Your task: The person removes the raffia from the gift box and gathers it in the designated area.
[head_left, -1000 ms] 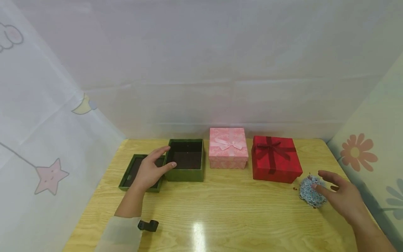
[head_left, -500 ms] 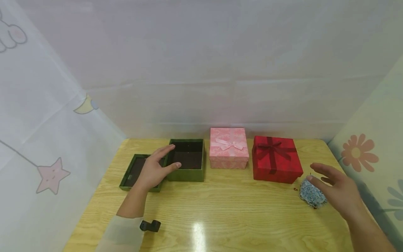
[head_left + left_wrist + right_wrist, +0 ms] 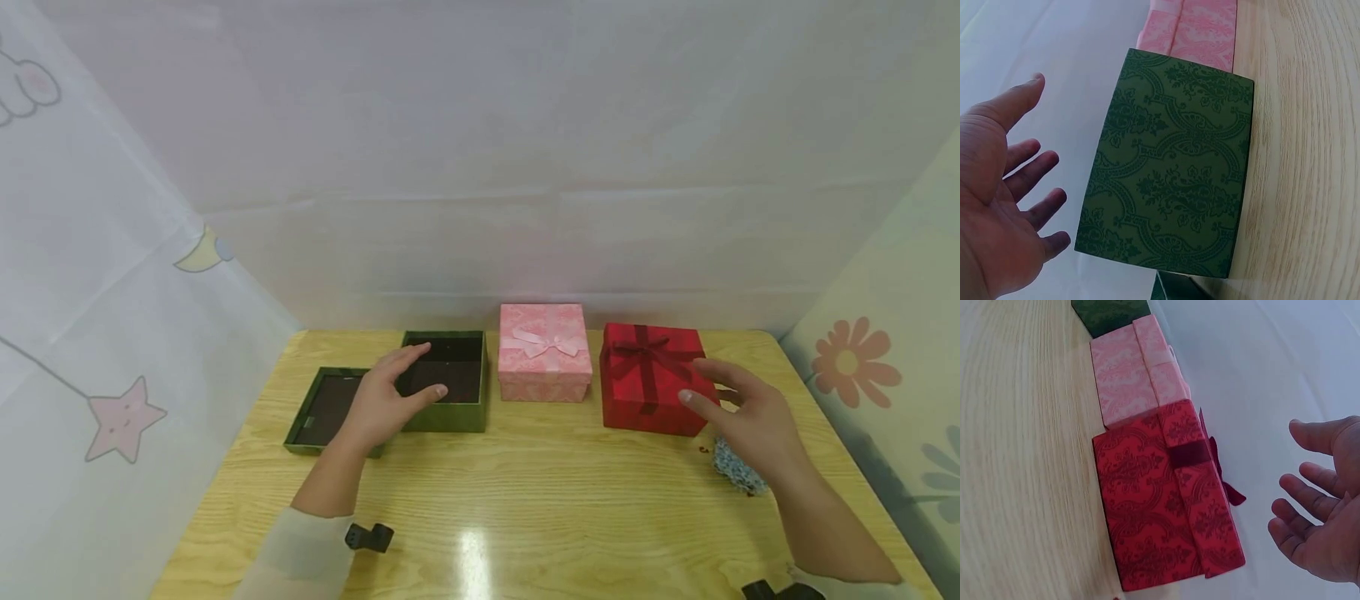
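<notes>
My left hand (image 3: 384, 407), fingers spread, hovers over the left side of the open green box (image 3: 450, 417) and holds nothing. In the left wrist view that hand (image 3: 1004, 200) is apart from the green patterned wall. A shallow green lid (image 3: 330, 408) lies upturned to the left, partly behind my hand. On the right, my right hand (image 3: 753, 417) is held loosely open above the right side of the red gift box (image 3: 652, 375). Beneath and behind it sits a bluish-grey shaggy clump (image 3: 738, 471), partly hidden by the hand.
Between the green and red boxes stands a closed pink gift box (image 3: 545, 354) with a bow. Small red bits (image 3: 703, 450) lie near the clump. Pale cloth walls (image 3: 525, 167) enclose the wooden table (image 3: 540, 508) at the back and sides.
My right hand has moved left and away from over the shaggy clump to the red box. My left hand has drifted slightly right over the green box. The boxes have stayed put.
</notes>
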{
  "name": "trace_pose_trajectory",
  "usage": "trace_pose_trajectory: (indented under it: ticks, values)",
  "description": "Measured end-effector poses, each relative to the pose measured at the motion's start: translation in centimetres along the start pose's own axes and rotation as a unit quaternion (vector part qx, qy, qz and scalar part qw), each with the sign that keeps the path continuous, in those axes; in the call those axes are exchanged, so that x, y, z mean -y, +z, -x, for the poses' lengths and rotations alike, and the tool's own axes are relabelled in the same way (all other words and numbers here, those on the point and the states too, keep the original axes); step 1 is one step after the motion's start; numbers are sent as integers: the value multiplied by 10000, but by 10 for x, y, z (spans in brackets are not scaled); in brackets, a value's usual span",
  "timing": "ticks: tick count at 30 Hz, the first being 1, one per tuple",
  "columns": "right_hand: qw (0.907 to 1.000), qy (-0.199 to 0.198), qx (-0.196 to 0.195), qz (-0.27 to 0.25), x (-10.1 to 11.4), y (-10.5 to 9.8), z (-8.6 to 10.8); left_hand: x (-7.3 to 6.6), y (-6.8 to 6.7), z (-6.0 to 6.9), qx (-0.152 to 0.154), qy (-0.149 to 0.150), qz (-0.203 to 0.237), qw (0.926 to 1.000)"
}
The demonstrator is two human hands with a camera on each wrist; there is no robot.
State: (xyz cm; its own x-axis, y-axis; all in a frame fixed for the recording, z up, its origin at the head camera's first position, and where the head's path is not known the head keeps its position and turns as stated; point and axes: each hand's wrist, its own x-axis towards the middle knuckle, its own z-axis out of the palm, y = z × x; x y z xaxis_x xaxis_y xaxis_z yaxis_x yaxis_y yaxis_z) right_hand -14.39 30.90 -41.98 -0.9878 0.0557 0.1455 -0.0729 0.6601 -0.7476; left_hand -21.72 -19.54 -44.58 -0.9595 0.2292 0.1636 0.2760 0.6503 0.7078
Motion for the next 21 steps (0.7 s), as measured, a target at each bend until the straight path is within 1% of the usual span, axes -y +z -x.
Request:
trace_pose_trajectory:
  ticks: [10,17,21]
  values:
    - [9989,-456,102,-41,15,20,-18,-7,8,-7,6,70,-41,10000]
    - [9974,-640,291,133,21,36,-33,-8,18,-13,79,151,-16,9999]
    - [9963,-734,371,260,23,42,-40,-12,21,-17,122,199,-67,9997]
